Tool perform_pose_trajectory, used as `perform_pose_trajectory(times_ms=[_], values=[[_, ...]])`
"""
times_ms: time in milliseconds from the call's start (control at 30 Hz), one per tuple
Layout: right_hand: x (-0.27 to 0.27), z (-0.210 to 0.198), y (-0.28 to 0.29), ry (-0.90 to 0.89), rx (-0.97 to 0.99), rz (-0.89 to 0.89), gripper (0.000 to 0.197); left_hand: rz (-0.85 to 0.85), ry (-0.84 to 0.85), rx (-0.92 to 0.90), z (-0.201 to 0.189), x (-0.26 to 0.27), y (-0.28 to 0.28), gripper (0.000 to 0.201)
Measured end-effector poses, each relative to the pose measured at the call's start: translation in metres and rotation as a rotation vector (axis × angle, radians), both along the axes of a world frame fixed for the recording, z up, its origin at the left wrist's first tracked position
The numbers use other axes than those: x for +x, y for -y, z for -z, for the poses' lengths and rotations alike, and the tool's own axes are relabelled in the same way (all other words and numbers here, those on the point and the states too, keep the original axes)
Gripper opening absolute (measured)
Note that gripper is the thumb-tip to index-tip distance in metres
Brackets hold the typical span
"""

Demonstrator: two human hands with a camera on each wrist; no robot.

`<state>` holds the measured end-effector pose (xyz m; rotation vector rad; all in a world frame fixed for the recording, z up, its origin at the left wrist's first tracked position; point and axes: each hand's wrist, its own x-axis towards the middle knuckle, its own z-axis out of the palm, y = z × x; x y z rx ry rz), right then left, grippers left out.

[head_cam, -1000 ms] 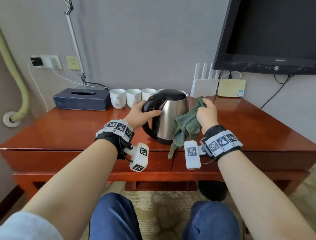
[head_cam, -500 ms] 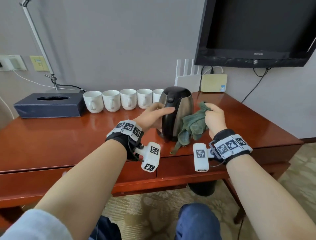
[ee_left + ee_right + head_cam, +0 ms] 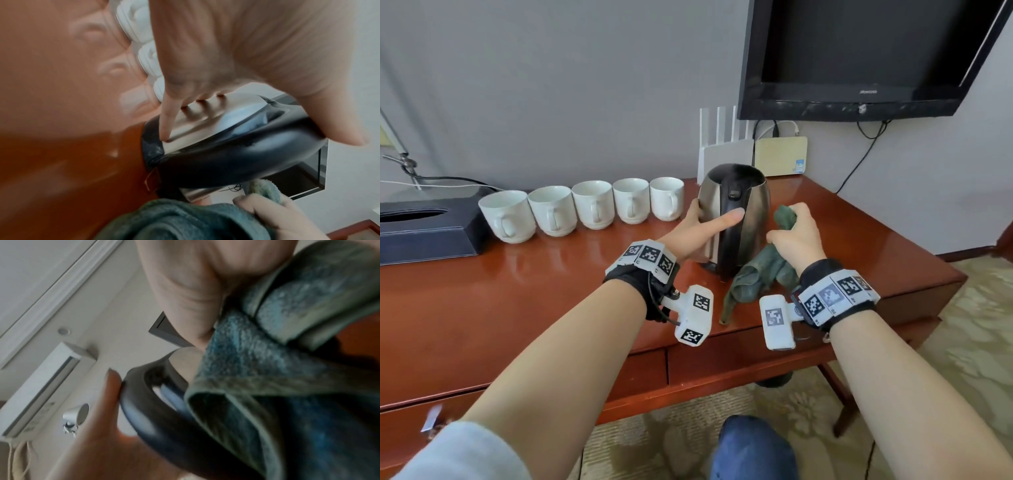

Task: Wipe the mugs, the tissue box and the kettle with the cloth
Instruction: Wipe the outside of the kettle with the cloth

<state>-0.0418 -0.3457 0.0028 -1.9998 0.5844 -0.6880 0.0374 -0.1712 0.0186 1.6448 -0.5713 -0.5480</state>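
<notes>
The steel kettle (image 3: pixel 753 202) stands on the wooden desk (image 3: pixel 517 291) with its black handle (image 3: pixel 226 154) facing me. My left hand (image 3: pixel 709 222) holds it, fingers (image 3: pixel 166 113) on the steel left side and thumb across the handle. My right hand (image 3: pixel 791 233) grips the bunched green cloth (image 3: pixel 756 274) just right of the kettle; the cloth's tail hangs to the desk by the kettle's base. The right wrist view shows the cloth (image 3: pixel 277 378) against the kettle. Several white mugs (image 3: pixel 592 209) stand in a row left of the kettle. The dark tissue box (image 3: pixel 424 229) lies far left.
A white router (image 3: pixel 724 157) and a beige box (image 3: pixel 780 156) stand against the wall behind the kettle. A wall-mounted TV (image 3: pixel 859 51) hangs above, with cables below it. A lamp stand and cord (image 3: pixel 404 164) sit behind the tissue box. The desk's right edge (image 3: pixel 928 274) is close.
The kettle has been turned so its handle now faces me. My right hand with the cloth has dropped lower beside it. The head view has swung right and closer.
</notes>
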Motion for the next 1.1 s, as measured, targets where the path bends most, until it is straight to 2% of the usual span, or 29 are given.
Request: perform_pose_trajectory(times_ms=[33,100,267,433,733,933,1100], values=[[0.002,0.0,0.002,-0.017,-0.014,-0.034,0.042,-0.003,-0.006,0.004,0.001,0.003,0.008,0.104],[0.005,-0.001,0.006,-0.003,-0.015,-0.089,0.051,-0.01,-0.003,0.019,0.003,0.009,0.023,0.121],[0.018,-0.001,0.026,-0.008,0.052,-0.141,0.05,-0.059,0.04,-0.029,0.006,0.029,0.061,0.138],[0.046,0.0,0.049,0.039,0.224,-0.077,0.039,-0.099,0.075,0.003,0.007,0.049,0.095,0.154],[0.092,0.007,0.082,0.101,0.362,-0.027,0.032,-0.163,0.088,-0.019,0.016,0.094,0.142,0.154],[0.117,0.005,0.1,0.084,0.404,-0.041,0.031,-0.238,0.121,0.016,0.019,0.109,0.163,0.142],[0.13,0.007,0.109,0.079,0.404,-0.05,0.029,-0.211,0.154,0.057,0.023,0.121,0.169,0.149]])
